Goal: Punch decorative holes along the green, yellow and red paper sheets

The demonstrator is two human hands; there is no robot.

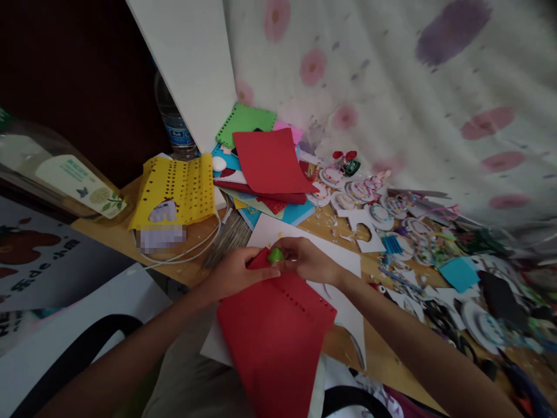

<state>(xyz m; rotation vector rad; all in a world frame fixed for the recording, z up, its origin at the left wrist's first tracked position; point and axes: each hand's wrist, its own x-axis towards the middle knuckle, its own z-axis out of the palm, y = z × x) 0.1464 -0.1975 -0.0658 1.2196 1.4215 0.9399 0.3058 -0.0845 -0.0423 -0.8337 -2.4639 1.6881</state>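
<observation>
A large red sheet [278, 342] of paper or foam lies tilted over my lap and the table edge, with rows of small punched holes along its upper right part. My left hand [241, 271] grips the sheet's top edge, its thumb lying across the red surface. A small green craft punch [275, 255] sits at that edge, beside my left thumb tip. My right hand [308, 259] has its fingers closed round the punch's right side; the fingertips are partly hidden. Under the red sheet lies a white card [337, 261] with curved cut-outs.
Behind are stacked coloured sheets with a red one [274, 162] on top. At left stand a yellow perforated sheet [174, 180], a white cable [191, 255], a large bottle [65, 174] and a water bottle [178, 128]. Beaded white discs [380, 216], paper scraps and scissors [444, 322] crowd the right.
</observation>
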